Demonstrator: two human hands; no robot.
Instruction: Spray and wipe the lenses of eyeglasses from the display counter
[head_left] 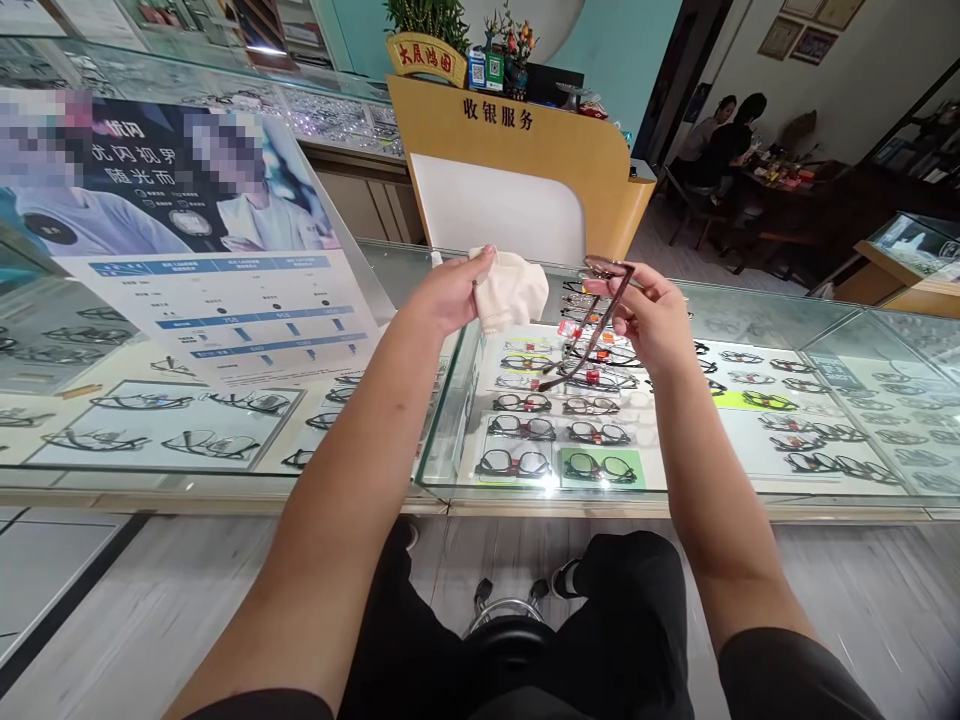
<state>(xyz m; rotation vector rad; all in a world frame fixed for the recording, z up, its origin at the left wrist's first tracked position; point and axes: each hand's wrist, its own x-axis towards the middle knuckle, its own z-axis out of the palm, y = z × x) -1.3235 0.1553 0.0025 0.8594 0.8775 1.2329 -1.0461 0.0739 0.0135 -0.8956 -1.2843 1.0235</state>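
My left hand [456,288] grips a cream-coloured cloth [514,290], the thumb on top and the cloth bunched out to the right. In my right hand [651,312] is a pair of eyeglasses [600,330], pinched near one end of the frame. Its dark temples are unfolded and point down and to the left. The cloth and the eyeglasses are apart. Both hands are above a glass display case [457,410]. Under the glass lie rows of spectacles [523,428], some with small red tags.
A printed poster sheet [217,290] stands tilted on the counter at the left. Behind the case is a yellow cashier desk [615,180] with a plant [427,22] on it. Two people sit at a table [802,172] in the back right. A stool [510,636] is under me.
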